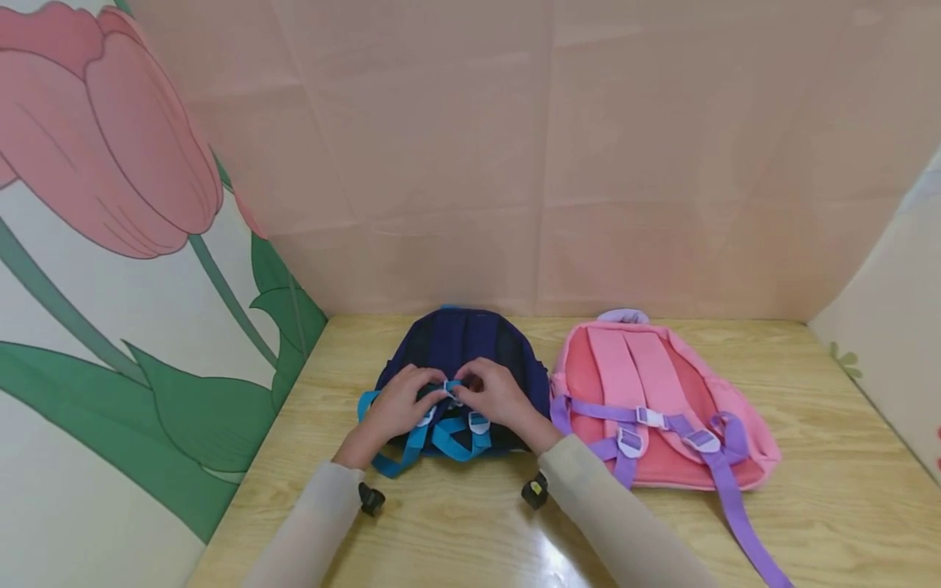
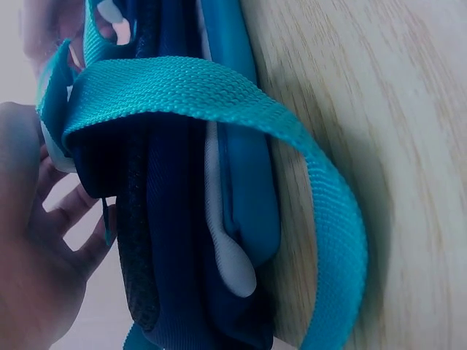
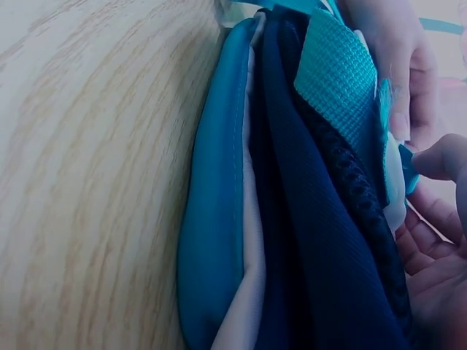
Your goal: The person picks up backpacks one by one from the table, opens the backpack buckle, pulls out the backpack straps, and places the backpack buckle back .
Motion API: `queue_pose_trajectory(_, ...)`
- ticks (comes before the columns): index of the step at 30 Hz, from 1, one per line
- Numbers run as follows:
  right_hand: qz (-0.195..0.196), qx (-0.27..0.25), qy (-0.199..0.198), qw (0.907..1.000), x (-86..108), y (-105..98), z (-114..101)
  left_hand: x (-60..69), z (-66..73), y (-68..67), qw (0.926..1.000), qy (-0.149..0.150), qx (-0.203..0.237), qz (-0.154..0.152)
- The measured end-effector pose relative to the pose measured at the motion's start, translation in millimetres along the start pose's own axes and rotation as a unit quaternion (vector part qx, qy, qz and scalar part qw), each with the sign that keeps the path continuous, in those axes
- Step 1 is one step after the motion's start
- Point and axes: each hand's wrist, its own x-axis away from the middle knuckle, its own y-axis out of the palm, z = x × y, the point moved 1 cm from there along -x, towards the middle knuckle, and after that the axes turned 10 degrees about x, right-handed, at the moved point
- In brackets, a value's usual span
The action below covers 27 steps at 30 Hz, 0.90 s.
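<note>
A dark blue backpack (image 1: 448,339) lies on the wooden table with its shoulder straps upward. Above its middle, both hands pinch a blue strap with a small white buckle (image 1: 450,387): the left hand (image 1: 394,402) from the left, the right hand (image 1: 501,396) from the right. Blue webbing (image 1: 457,441) with white adjusters hangs in loops below them. The left wrist view shows the left hand (image 2: 36,240) beside the pack's edge and a loose turquoise strap (image 2: 336,197). In the right wrist view, the right hand's thumb and fingers (image 3: 438,157) meet a turquoise strap end.
A pink backpack (image 1: 684,367) with purple straps lies right of the blue one, close against it; one purple strap (image 1: 742,514) trails toward the table's front edge. A pink sheet (image 1: 544,163) hangs behind the wooden table (image 1: 831,457), and a tulip-printed panel (image 1: 132,286) stands at left.
</note>
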Motion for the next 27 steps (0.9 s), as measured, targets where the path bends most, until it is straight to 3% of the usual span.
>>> queue_pose_trajectory(27,-0.006,0.003,0.003,1.0,-1.6,-1.6,1.3,-1.3,-1.5,2.1,0.9999,-0.007,0.006,-0.006)
